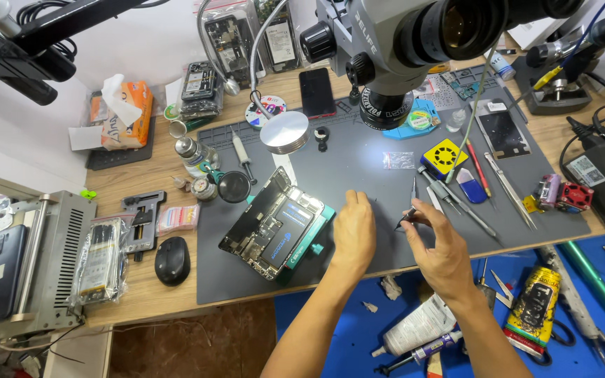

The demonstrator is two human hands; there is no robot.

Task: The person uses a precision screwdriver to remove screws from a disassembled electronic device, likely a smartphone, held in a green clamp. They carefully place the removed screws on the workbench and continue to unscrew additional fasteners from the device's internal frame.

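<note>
at the far left a grey metal machine (50, 259) sits at the bench edge with a bagged phone part (101, 260) leaning on it, and a black mouse (172, 260) lies on the wood just to its right. on the grey work mat (358, 168) an opened phone (274, 222) is clamped in a teal holder (314, 241), its insides facing up and its long axis running from near-left to far-right, tilted across the mat.

the left hand (353, 234) rests on the mat just right of the holder, fingers curled loosely and pointing away from the person; it grips nothing that can be seen, and whether a fingertip presses a small part against the mat cannot be told. the phone lies to the left of this hand, near but not touching, so the left hand is clearly the nearer of the two.

the right hand (442, 252) hovers just beside it, thumb and forefinger pinched on fine tweezers (409, 210) whose long axis runs up and slightly left, the tips aimed at the bare mat between the two hands under the microscope (393, 49).

further right lie a yellow square pad (444, 157), a row of slim hand tools (484, 189), and a yellow and black tube (535, 304) on the blue mat (330, 315).
</note>
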